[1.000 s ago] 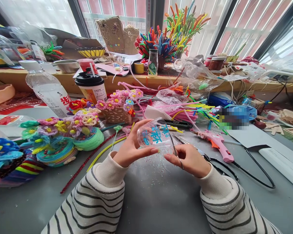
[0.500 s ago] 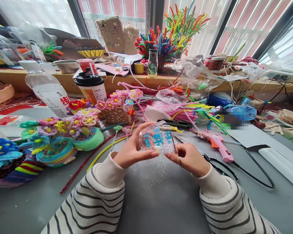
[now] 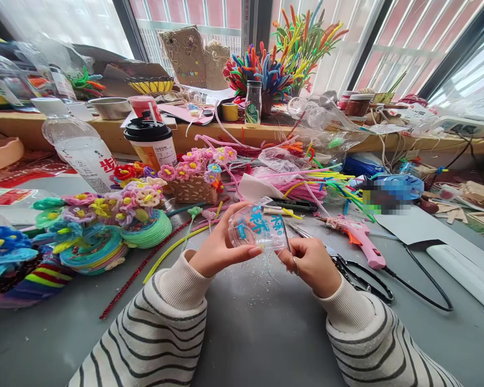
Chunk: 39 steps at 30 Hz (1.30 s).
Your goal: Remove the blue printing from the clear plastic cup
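My left hand (image 3: pixel 220 242) is closed around a clear plastic cup (image 3: pixel 260 231) with blue lettering, its thumb along the near side. The cup lies tilted on its side, its base towards the left and its rim towards the right. At the rim, my right hand (image 3: pixel 312 263) pinches a thin dark strand (image 3: pixel 294 262) that runs along the edge; its exact kind is unclear. Behind the right hand lie scissors with black handles (image 3: pixel 373 293) on the grey table (image 3: pixel 262 333).
A pink glue gun (image 3: pixel 363 239) with a black cable lies at the right. Pipe-cleaner flowers (image 3: pixel 135 199) in coiled pots stand at the left, near a water bottle (image 3: pixel 78 145) and a lidded paper cup (image 3: pixel 151 142). Bundled pipe cleaners (image 3: pixel 302 188) lie behind the hands.
The clear cup has turned slightly, its rim end tipping downward. My right hand has shifted a little at the rim, and its fingers have closed nearer the cup.
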Tool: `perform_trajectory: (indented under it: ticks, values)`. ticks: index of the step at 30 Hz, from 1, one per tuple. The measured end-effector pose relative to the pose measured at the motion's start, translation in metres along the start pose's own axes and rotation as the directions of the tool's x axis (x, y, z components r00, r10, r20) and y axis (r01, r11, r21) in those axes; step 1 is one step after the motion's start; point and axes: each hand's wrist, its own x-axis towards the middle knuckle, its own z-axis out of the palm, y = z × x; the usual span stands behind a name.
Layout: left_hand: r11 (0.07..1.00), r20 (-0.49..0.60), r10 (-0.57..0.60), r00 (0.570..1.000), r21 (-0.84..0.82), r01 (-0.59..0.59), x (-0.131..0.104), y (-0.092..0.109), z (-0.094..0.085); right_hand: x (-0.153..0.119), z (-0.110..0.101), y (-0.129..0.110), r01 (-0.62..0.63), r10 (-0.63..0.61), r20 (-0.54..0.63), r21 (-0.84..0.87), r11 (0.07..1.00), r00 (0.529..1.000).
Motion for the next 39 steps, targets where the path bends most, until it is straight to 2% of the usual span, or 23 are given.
perform_trajectory:
  ticks: [4, 12, 19, 26, 32, 39]
  values:
    - [1.0, -0.035, -0.022, 0.999, 0.003, 0.022, -0.0001, 0.0013, 0.0001, -0.0008, -0.0002, -0.0017, -0.001, 0.001, -0.017, 0.002, 1.0, 1.0]
    - [1.0, 0.053, 0.027, 0.998, -0.012, -0.026, 0.0001, -0.0009, 0.0007, -0.0002, -0.0014, -0.004, 0.002, -0.003, -0.028, -0.045, 0.999, 1.0]
    - [1.0, 0.022, 0.027, 0.999, 0.015, -0.028, 0.0004, -0.0018, -0.0013, -0.0013, 0.0002, -0.002, -0.007, 0.005, -0.047, -0.037, 0.999, 0.999]
    - [0.994, 0.092, 0.085, 0.992, 0.057, -0.09, -0.0002, -0.0046, -0.0025, -0.001, -0.001, -0.0016, 0.03, -0.036, -0.095, -0.055, 0.998, 0.995]
    - [0.992, 0.063, 0.098, 0.993, 0.079, -0.103, -0.0008, -0.0033, -0.0042, -0.0002, -0.0001, -0.0003, 0.056, -0.061, -0.117, -0.05, 0.997, 0.991]
    - [0.994, 0.062, 0.008, 0.998, 0.107, -0.014, -0.002, 0.0011, -0.0059, -0.0028, -0.0006, -0.0023, 0.13, -0.138, -0.109, -0.072, 0.989, 0.984]
